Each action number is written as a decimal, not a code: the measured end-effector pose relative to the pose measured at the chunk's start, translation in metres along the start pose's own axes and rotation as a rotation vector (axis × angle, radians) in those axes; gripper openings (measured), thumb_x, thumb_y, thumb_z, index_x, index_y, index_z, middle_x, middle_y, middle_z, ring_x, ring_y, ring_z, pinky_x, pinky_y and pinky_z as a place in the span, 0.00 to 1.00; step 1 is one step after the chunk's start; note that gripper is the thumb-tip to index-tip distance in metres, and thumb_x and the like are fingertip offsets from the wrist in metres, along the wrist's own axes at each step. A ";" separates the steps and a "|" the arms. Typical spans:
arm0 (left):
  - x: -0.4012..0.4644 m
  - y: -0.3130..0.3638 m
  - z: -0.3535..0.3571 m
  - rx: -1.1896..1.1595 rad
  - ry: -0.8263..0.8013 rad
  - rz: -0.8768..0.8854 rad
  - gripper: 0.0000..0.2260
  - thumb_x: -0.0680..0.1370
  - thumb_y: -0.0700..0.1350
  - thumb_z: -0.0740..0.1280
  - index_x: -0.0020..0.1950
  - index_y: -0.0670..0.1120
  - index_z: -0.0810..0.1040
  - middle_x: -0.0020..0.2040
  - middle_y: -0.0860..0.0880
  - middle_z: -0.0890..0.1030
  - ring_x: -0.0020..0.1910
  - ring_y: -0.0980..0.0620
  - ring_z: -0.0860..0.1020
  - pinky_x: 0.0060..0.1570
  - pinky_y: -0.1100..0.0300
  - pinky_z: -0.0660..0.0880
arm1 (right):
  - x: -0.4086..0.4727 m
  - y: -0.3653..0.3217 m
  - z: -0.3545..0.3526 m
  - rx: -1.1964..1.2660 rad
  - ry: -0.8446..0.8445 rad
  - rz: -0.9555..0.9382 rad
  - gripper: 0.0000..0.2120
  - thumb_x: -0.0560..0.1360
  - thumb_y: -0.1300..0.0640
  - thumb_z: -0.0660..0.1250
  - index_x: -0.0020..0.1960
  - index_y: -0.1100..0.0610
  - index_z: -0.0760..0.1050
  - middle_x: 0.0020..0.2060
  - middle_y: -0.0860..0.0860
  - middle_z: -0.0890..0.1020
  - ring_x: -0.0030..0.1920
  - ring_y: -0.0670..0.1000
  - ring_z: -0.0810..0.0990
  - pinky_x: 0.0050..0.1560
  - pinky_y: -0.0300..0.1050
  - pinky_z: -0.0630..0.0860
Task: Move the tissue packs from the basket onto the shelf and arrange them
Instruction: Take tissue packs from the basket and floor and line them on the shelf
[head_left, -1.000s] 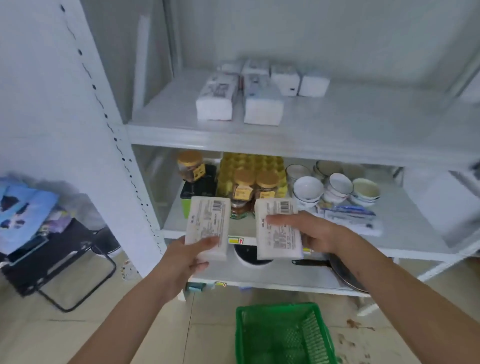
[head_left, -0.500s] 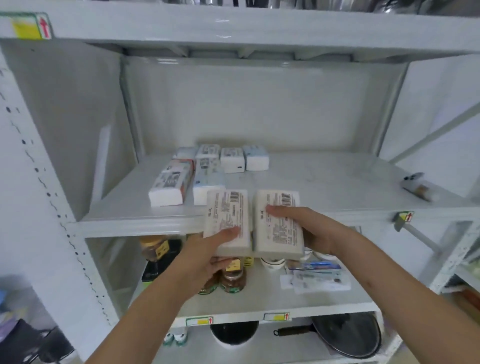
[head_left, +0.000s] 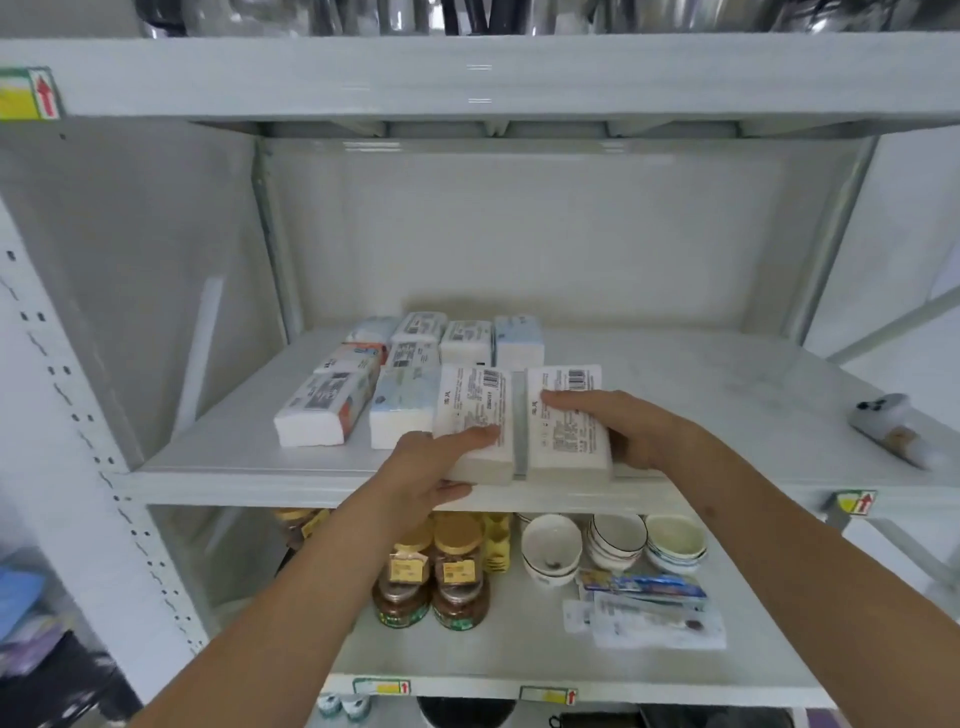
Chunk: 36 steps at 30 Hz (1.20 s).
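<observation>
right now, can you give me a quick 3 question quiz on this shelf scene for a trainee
1. True or false: each hand holds one tissue pack, the left hand and the right hand.
2. Multiple choice: the two held packs, left pack and right pack, are at A) the back wall, B) the front edge of the shelf, C) the shelf below.
3. Fill in: on the lower shelf, right of the jars, stand white ____.

Key: 1 true; 2 B; 3 bowls.
</observation>
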<state>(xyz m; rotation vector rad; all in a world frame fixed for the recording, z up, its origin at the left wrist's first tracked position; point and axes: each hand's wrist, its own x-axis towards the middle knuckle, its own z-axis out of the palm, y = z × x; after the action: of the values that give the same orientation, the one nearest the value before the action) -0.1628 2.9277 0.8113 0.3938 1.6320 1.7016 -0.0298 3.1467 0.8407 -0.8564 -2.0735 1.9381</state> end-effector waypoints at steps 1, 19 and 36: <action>0.002 0.000 0.003 -0.005 -0.002 -0.010 0.25 0.63 0.51 0.85 0.58 0.48 0.85 0.55 0.49 0.88 0.55 0.47 0.85 0.43 0.56 0.84 | 0.005 0.001 -0.004 -0.017 0.002 0.010 0.26 0.70 0.46 0.81 0.65 0.56 0.83 0.55 0.55 0.89 0.59 0.58 0.87 0.68 0.60 0.78; 0.001 0.010 0.007 0.207 0.244 0.080 0.36 0.71 0.68 0.74 0.67 0.46 0.67 0.57 0.44 0.84 0.44 0.44 0.88 0.41 0.50 0.86 | 0.053 -0.008 0.008 -0.194 0.354 -0.065 0.26 0.78 0.36 0.66 0.53 0.59 0.82 0.53 0.58 0.86 0.45 0.54 0.84 0.41 0.44 0.77; -0.030 -0.030 -0.007 1.793 0.076 0.729 0.37 0.82 0.67 0.42 0.85 0.46 0.48 0.86 0.43 0.47 0.84 0.43 0.47 0.82 0.46 0.49 | -0.028 0.073 0.012 -1.164 0.184 -0.530 0.46 0.74 0.25 0.42 0.84 0.46 0.33 0.79 0.35 0.27 0.82 0.45 0.31 0.79 0.40 0.45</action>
<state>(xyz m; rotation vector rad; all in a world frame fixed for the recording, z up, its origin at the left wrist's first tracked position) -0.1381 2.8996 0.7897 1.8675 2.8563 0.0322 0.0081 3.1206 0.7757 -0.4673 -2.8187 0.2763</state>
